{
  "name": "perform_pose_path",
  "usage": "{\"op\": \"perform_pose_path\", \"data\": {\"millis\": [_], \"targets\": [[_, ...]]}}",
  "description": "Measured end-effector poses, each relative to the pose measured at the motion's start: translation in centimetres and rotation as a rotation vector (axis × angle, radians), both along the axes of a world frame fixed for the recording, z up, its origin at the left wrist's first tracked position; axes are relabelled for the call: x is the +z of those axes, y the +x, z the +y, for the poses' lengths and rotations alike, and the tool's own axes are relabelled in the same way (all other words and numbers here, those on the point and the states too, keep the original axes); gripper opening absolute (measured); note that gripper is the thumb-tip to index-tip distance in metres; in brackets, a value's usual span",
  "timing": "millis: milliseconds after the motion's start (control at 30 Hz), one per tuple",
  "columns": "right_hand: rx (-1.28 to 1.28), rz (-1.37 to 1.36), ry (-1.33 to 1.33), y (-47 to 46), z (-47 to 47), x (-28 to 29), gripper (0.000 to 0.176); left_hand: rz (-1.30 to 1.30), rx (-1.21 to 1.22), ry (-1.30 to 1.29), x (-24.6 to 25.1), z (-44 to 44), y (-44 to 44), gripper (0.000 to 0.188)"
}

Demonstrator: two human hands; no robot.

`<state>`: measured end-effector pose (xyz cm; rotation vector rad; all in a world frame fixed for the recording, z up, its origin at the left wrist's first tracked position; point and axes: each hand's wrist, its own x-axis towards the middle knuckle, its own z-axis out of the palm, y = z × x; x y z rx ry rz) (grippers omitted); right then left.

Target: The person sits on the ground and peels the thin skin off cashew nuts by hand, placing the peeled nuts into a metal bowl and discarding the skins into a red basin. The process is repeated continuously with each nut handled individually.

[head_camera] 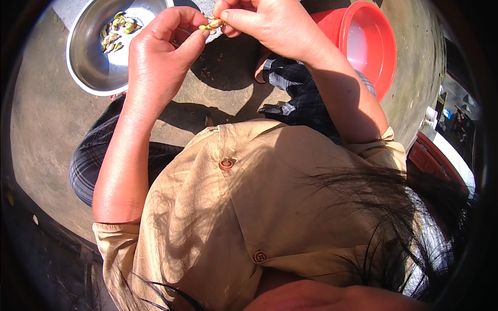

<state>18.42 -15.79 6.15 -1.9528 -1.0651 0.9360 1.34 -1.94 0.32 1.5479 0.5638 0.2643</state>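
Note:
My left hand (165, 46) and my right hand (256, 19) meet at the top middle. Between their fingertips is a small green-and-brown plant piece (213, 25), perhaps a pod or bud. The left thumb and index finger pinch its greener end, while the right thumb presses on its browner end. The bent fingers partly hide it. Left of my left hand sits a stainless steel bowl (85, 70), its right side covered by that hand. Several similar green and pale yellow pieces (116, 31) lie in the bowl.
A red plastic bucket (383, 58), pale inside, stands beyond my right forearm. Concrete floor (42, 128) surrounds me, with small brown scraps (204, 72) in the shadow below my hands. My knees in plaid trousers (91, 163) flank the space. Dark red furniture (432, 155) is at the right edge.

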Motion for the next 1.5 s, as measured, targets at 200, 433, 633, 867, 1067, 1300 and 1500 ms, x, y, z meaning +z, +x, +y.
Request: {"op": "perform_pose_path", "data": {"millis": [200, 433, 633, 867, 1067, 1300, 1500], "targets": [[0.063, 0.092, 0.122, -0.4, -0.4, 0.0, 0.015, 0.015, -0.045, 0.267, 2.3, -1.1, 0.5, 0.015], [0.056, 0.059, 0.11, -0.3, -0.2, -0.2, 0.013, -0.001, -0.013, 0.268, 2.2, -1.3, 0.5, 0.014], [0.026, -0.105, 0.064, 0.0, -0.3, -0.7, 0.014, -0.007, 0.0, 0.237, 2.1, -1.3, 0.5, 0.012], [-0.028, -0.068, 0.14, 0.4, -0.4, -1.0, 0.012, 0.02, -0.003, -0.024, 1.9, -0.3, 0.3, 0.014], [0.106, -0.039, -0.008, 0.3, -0.3, -0.8, 0.015, 0.084, 0.047, -0.169, 2.1, 0.7, -0.1, 0.016], [0.735, -0.456, 0.17, -0.9, -1.6, -4.2, 0.038, 0.015, 0.187, 0.045, 2.2, 2.5, -0.3, 0.015], [0.645, -0.032, -0.175, 1.0, -1.0, -0.1, 0.03, 0.047, 0.28, 0.112, 1.4, 3.4, -1.2, 0.014]]}}
